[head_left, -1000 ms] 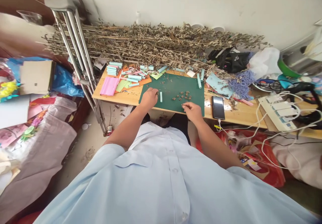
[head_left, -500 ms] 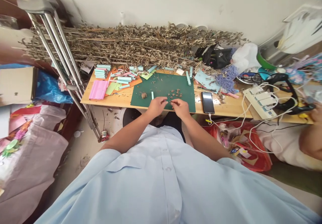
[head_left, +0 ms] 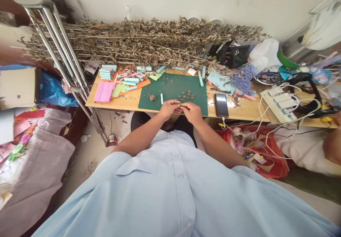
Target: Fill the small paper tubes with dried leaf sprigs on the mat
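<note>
My left hand (head_left: 171, 109) and my right hand (head_left: 191, 112) meet at the front edge of the green mat (head_left: 173, 84). The fingers of both are closed in a pinch, fingertips touching; whatever lies between them is too small to make out. Just beyond them, small brown crumbly clumps (head_left: 188, 94) are scattered on the mat. A short pale-blue paper roll (head_left: 162, 98) stands left of the clumps, and farther left lies a larger brown clump (head_left: 152, 97).
Dried plant stems (head_left: 138, 39) line the wall. Paper rolls (head_left: 131, 79) and pink paper (head_left: 103, 91) lie left, a phone (head_left: 221, 105) and power strip (head_left: 278, 103) right. Crutches (head_left: 61, 48) lean at the table's left. A person's arm (head_left: 331, 146) shows at far right.
My hands have come together, and their fingertips now touch where there was a small gap. The whole view has shifted slightly.
</note>
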### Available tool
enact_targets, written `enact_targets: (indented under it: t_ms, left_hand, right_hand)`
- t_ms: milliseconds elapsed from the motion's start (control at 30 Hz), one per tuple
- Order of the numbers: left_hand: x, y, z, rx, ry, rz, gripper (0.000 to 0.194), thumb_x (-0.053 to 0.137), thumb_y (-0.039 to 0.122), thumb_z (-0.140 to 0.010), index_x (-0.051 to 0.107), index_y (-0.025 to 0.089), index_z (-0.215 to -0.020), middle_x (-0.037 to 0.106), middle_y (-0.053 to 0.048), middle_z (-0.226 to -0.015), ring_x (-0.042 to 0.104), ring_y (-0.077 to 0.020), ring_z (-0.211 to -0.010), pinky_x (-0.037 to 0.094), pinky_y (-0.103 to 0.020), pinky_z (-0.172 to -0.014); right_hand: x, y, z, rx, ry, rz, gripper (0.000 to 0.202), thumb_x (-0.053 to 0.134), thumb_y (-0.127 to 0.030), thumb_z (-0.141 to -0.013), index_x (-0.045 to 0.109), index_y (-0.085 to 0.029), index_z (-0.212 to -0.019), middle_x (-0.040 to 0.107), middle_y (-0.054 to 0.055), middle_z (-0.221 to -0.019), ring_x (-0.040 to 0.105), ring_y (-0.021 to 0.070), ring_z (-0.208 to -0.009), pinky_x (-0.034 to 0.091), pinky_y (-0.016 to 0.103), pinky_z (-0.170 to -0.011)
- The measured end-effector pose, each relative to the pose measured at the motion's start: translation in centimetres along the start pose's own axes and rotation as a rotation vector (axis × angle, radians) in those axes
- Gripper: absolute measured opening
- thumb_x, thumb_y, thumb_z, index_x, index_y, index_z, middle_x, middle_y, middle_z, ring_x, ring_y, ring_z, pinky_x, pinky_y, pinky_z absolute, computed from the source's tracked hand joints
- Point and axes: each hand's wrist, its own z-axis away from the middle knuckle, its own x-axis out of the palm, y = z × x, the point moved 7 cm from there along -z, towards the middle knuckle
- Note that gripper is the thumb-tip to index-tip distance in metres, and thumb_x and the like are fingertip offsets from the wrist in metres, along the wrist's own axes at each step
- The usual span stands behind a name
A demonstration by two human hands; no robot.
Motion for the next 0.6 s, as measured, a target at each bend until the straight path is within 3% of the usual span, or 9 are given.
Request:
enact_targets:
  t_ms: [100, 333, 500, 600]
  left_hand:
    - [-0.1, -0.1, -0.1, -0.014, 0.021, 0.016, 0.027, 0.082, 0.017, -0.083, 0.071, 0.01, -0.106, 0.076, -0.006, -0.077, 0.074, -0.0155, -0.066, 0.063, -0.03, -0.071]
    - [-0.2, 0.0, 0.0, -0.035, 0.051, 0.029, 0.022, 0.084, 0.02, -0.082, 0.07, 0.01, -0.095, 0.077, -0.009, -0.081, 0.075, -0.0169, -0.069, 0.063, -0.031, -0.073]
    - [-0.3, 0.2, 0.0, -0.02, 0.046, 0.019, 0.025, 0.082, 0.02, -0.083, 0.072, 0.01, -0.104, 0.078, -0.009, -0.083, 0.076, -0.0174, -0.07, 0.062, -0.031, -0.074]
    - [-0.2, 0.2, -0.1, -0.011, 0.03, 0.0, 0.024, 0.084, 0.024, -0.084, 0.073, 0.01, -0.1, 0.078, -0.009, -0.083, 0.076, -0.0172, -0.072, 0.063, -0.031, -0.076]
  right_hand:
    - [0.0, -0.3, -0.1, -0.016, -0.014, -0.03, 0.021, 0.065, -0.037, -0.092, 0.082, -0.026, -0.094, 0.081, 0.007, -0.103, 0.075, 0.0239, -0.098, 0.06, 0.04, -0.094]
    - [0.1, 0.6, -0.3, 0.057, 0.013, 0.002, 0.018, 0.067, -0.035, -0.089, 0.083, -0.027, -0.092, 0.081, 0.005, -0.101, 0.075, 0.0242, -0.096, 0.06, 0.04, -0.092]
    - [0.0, 1.1, -0.5, 0.091, 0.01, 0.037, 0.015, 0.07, -0.033, -0.087, 0.081, -0.025, -0.093, 0.08, 0.003, -0.091, 0.074, 0.0225, -0.081, 0.06, 0.037, -0.082]
    - [-0.1, 0.5, -0.8, 0.021, -0.012, 0.093, 0.012, 0.069, -0.029, -0.089, 0.08, -0.025, -0.089, 0.08, 0.003, -0.089, 0.074, 0.0217, -0.081, 0.059, 0.036, -0.081]
